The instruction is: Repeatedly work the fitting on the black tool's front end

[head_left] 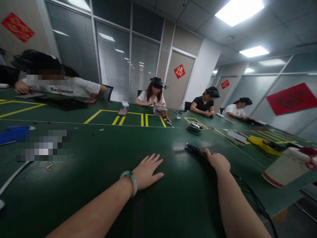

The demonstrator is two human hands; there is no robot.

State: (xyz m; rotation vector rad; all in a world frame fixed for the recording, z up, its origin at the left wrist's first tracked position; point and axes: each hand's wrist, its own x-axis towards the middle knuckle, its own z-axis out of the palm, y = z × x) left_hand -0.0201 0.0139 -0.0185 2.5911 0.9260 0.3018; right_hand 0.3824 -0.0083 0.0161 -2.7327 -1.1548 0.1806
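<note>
My left hand (pixel 146 172) lies flat on the green tabletop (pixel 111 201), fingers spread and nothing in it. A pale green bangle (pixel 133 183) circles that wrist. On the right, my right hand (pixel 218 162) is closed around a black corded tool (pixel 195 149), which lies low over the table. Its narrow end points forward and left; the grip is partly hidden under my palm. From behind the hand a black cable (pixel 257 202) runs back toward the table's right edge. The tool's exact kind cannot be made out.
Ahead stands a metal bowl (pixel 195 126) with small contents. To the right are a white box (pixel 235 137), a yellow tray (pixel 266 145) and a white container (pixel 284 168). A blue object (pixel 13 135) lies left. Several people sit across the table, near a water bottle (pixel 181 110).
</note>
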